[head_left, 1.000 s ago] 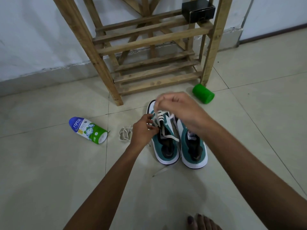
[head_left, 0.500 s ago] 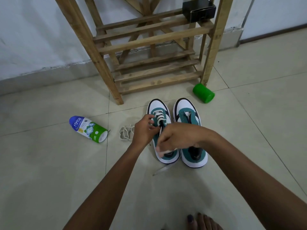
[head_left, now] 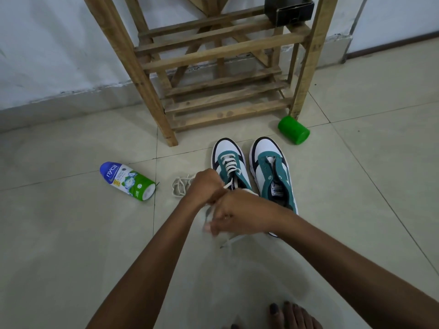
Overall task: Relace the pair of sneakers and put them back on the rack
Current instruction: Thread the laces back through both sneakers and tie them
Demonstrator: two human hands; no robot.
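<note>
Two green, white and black sneakers stand side by side on the tiled floor, toes toward the wooden rack (head_left: 221,52). The left sneaker (head_left: 229,166) has a white lace through its front eyelets; its heel is hidden by my hands. The right sneaker (head_left: 273,176) has no lace. My left hand (head_left: 205,186) grips the left sneaker's lace at the shoe's left side. My right hand (head_left: 237,213) crosses over the heel, fingers curled around the blurred white lace end (head_left: 231,241) that trails onto the floor. A loose white lace (head_left: 180,186) lies bunched left of the shoes.
A blue, white and green bottle (head_left: 128,181) lies on its side at the left. A green cup (head_left: 294,130) lies by the rack's right leg. A black box (head_left: 288,8) sits on the rack's upper shelf. My bare toes (head_left: 289,315) show at the bottom edge.
My right hand swung from above the toe of the left sneaker down over its heel and then leftward, pulling the lace. My left hand stayed at the shoe's left side.
</note>
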